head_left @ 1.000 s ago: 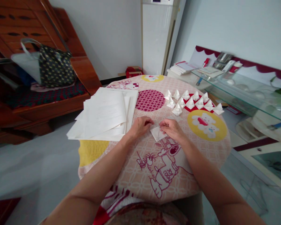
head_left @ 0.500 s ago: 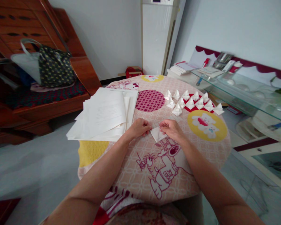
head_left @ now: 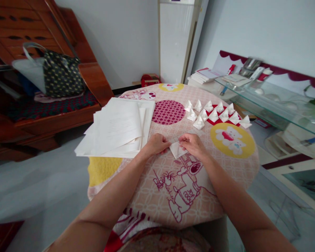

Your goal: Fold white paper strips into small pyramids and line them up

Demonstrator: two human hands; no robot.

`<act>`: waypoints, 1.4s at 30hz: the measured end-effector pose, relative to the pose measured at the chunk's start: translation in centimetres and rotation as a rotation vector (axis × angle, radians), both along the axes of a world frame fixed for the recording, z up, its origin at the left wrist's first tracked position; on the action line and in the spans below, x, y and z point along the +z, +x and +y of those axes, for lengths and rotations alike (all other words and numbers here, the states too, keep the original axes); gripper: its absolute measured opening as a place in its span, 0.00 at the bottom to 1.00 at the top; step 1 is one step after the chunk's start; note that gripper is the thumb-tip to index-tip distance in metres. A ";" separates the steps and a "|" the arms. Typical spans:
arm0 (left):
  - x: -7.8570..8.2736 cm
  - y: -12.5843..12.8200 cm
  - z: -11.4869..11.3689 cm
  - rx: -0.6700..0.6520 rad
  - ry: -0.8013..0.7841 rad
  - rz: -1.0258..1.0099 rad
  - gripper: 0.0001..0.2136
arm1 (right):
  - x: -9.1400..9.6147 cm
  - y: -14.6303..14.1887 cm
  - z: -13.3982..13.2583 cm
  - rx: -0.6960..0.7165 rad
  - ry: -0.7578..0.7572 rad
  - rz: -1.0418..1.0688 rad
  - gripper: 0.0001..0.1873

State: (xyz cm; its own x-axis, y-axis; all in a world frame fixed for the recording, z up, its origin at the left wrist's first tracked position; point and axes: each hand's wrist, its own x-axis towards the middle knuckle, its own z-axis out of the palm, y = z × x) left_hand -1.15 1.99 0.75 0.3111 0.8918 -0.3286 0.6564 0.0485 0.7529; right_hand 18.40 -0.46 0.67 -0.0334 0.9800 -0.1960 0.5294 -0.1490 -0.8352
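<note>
A small white folded paper (head_left: 176, 152) lies on the patterned tablecloth (head_left: 152, 189), between my two hands. My left hand (head_left: 159, 143) pinches it at its left corner, fingers curled together. On the other side, my right hand (head_left: 192, 143) grips the upper right edge between thumb and fingers; part of the paper is hidden under them. Beyond my right hand stand several pointed white folded-paper pieces (head_left: 213, 116) in loose rows, some on a red patch of the cloth. To the left of my left hand sits a stack of white paper sheets (head_left: 118, 122), some printed.
A glass-topped cabinet (head_left: 275, 108) with cups and papers stands right of the table. At the left is a wooden bench (head_left: 91, 80) bearing a dark patterned bag (head_left: 61, 75). A red box (head_left: 149, 80) and a tall white cabinet (head_left: 174, 42) stand behind the table.
My left hand and the folded paper have shifted very slightly to the right. Both hands keep nearly the same pose, and the paper pieces and stack stay in place.
</note>
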 end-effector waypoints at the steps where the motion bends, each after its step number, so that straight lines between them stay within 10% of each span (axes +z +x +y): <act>1: 0.1 0.1 -0.1 -0.006 0.024 0.025 0.15 | -0.1 0.0 0.0 0.003 0.002 -0.008 0.10; 8: 0.1 0.4 -0.3 -0.064 0.291 0.254 0.10 | -0.8 0.0 0.0 0.084 0.157 -0.093 0.11; 13: -0.4 0.6 -0.5 -0.119 0.561 0.036 0.07 | -1.0 -0.3 -0.2 0.111 0.247 -0.162 0.12; 42: -1.3 0.6 -0.3 -0.301 0.405 0.041 0.12 | -0.1 -0.7 -1.6 0.245 0.307 -0.317 0.13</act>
